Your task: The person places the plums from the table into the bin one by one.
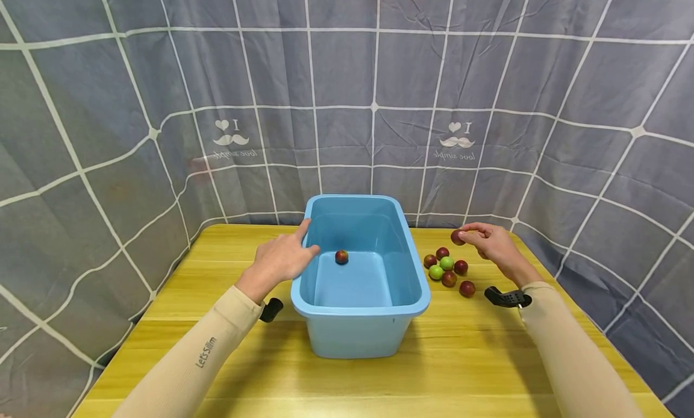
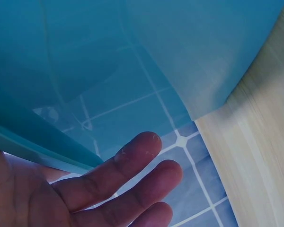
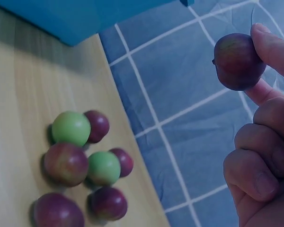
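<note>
Plum (image 3: pixel 238 61) pinched in right hand (image 1: pixel 496 246), beside blue tub (image 1: pixel 403 225).

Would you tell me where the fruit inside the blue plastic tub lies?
In the head view, the small red fruit lies on the blue plastic tub floor, near the left hand.

Small dark red plum (image 1: pixel 457 237), round and smooth, pinched between thumb and forefinger of the right hand (image 1: pixel 496 244), raised just right of the blue plastic tub (image 1: pixel 412 297), above and behind the plum cluster (image 1: pixel 447 270) lying beside that tub
</note>
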Motion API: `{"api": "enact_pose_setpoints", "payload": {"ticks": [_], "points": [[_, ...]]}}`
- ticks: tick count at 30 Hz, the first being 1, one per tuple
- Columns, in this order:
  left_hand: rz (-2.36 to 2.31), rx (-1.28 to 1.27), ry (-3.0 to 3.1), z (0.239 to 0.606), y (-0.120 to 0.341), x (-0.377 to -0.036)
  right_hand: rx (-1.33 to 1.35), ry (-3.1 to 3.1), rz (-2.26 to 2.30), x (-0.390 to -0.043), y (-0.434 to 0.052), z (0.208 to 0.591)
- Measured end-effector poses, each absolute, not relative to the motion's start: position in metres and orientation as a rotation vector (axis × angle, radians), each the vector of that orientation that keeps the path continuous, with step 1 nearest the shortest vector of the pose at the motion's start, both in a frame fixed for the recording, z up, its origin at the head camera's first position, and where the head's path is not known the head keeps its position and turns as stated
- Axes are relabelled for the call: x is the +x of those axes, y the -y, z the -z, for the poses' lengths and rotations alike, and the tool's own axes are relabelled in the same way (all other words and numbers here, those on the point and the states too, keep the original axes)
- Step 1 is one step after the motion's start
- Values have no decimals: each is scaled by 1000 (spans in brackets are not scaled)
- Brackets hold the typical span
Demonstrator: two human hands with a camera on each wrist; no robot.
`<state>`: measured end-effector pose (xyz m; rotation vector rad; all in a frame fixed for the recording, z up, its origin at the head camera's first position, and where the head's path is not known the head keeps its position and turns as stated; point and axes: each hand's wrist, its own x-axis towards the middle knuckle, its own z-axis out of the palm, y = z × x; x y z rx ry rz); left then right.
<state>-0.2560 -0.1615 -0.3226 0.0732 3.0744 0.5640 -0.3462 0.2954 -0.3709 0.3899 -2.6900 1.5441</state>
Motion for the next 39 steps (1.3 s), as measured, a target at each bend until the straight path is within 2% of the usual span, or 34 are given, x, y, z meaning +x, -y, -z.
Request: {"api": "enact_pose_setpoints", "payload": {"ticks": [39], "points": [[-540,65,-3112,325,160,-259,747,2740,-1196,-365,-188,271]]}}
